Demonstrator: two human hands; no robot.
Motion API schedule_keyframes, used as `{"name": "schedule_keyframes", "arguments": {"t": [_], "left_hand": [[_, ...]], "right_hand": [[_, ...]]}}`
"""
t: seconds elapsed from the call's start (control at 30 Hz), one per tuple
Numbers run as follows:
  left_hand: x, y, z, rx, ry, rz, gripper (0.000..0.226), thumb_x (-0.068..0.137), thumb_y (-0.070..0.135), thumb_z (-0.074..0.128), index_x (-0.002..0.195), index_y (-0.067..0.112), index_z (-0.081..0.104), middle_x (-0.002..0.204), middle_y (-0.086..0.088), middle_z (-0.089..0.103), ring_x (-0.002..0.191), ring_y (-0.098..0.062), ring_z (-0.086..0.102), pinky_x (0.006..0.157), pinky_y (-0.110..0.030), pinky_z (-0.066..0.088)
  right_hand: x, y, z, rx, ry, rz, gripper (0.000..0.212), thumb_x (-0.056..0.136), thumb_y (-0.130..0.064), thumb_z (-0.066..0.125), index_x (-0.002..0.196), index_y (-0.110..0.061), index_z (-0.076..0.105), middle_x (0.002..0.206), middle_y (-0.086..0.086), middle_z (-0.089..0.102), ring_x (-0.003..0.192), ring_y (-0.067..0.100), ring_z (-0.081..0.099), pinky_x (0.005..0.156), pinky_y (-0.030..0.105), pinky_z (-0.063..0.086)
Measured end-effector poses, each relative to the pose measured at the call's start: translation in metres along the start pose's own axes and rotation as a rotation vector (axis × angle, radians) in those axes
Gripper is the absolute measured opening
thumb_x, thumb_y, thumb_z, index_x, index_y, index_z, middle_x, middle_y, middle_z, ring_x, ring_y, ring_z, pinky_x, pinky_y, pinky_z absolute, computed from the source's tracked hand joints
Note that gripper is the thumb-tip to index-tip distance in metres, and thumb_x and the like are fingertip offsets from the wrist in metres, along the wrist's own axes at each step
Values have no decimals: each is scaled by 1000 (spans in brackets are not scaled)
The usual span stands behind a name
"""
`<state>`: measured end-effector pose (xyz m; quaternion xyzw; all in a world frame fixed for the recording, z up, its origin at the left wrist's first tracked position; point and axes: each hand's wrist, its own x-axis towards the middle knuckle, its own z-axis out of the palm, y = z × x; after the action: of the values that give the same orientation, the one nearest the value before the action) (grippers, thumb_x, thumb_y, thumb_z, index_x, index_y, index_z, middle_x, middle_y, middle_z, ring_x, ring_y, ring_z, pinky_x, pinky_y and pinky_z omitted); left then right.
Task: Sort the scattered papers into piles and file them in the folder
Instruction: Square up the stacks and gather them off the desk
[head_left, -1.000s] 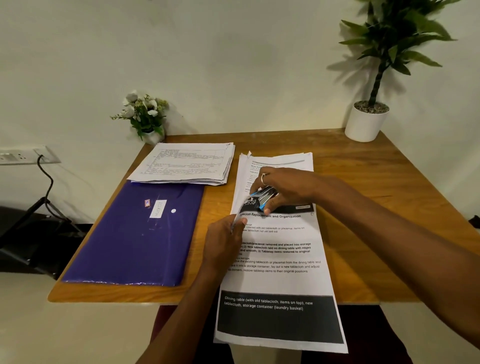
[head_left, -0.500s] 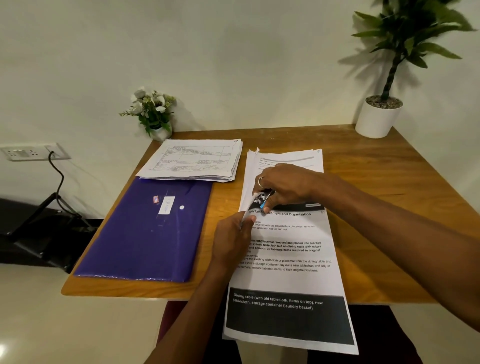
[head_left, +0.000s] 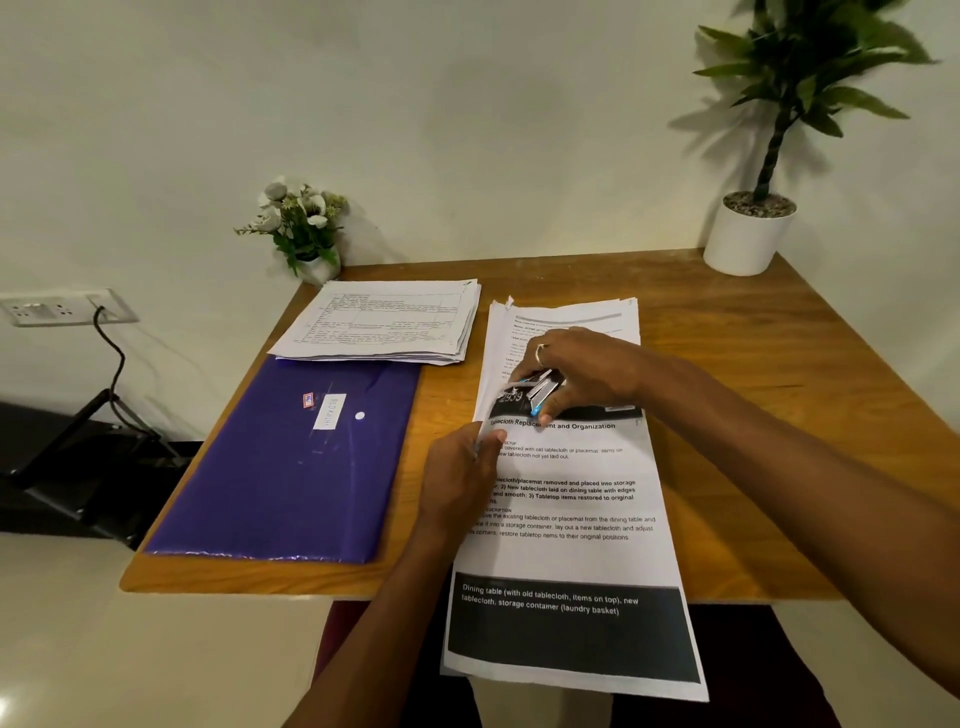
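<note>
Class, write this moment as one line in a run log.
right hand: grips stapler over sheets' corner | left hand: pinches printed sheets at edge | purple folder: flat, left of sheets

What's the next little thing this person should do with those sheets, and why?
Probably squeeze the stapler down. The right hand holds it at the lifted top-left corner of the sheets, and the left hand pinches that edge steady, so the corner looks set for fastening.
</note>
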<state>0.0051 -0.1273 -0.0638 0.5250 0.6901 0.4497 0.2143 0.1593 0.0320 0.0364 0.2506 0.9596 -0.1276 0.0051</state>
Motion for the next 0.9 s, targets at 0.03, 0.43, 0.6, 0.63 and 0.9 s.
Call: {"name": "schedule_keyframes", "arguments": {"t": [0.03,0.43,0.6,0.63,0.9], "left_hand": [[-1,0,0,-15,-3,4,26,104,34,57,92,14,70,78,2,74,67,-10,71,57,-34,58],[-2,1,-2,-152,-1,-3,20,103,25,60,122,19,63,107,7,75,91,-10,74,74,-34,63],[-4,3,-3,-213,-24,-45,20,104,23,58,123,20,64,106,5,76,90,-13,75,74,-40,65],[-4,3,-3,-214,-21,-45,20,104,23,58,123,20,64,105,5,76,90,-14,75,74,-40,65],[-4,4,-5,-293,42,-82,20,102,23,61,122,18,63,109,4,76,95,-14,75,77,-43,64]], "right_hand": [[-6,5,1,25,33,31,65,80,-48,82,138,-27,60,130,-5,62,110,8,49,87,26,42],[-116,71,92,235,696,826,57,91,-53,67,135,-17,63,123,9,65,112,26,59,92,46,53],[-118,68,94,43,671,965,56,96,-50,62,140,-16,58,138,12,54,130,33,44,109,51,30],[-117,63,92,61,726,952,53,97,-47,62,141,-18,57,139,11,52,132,32,42,110,51,28],[-107,-8,81,740,826,688,38,97,-33,68,131,-16,67,111,-7,68,102,9,64,76,18,51]]}}
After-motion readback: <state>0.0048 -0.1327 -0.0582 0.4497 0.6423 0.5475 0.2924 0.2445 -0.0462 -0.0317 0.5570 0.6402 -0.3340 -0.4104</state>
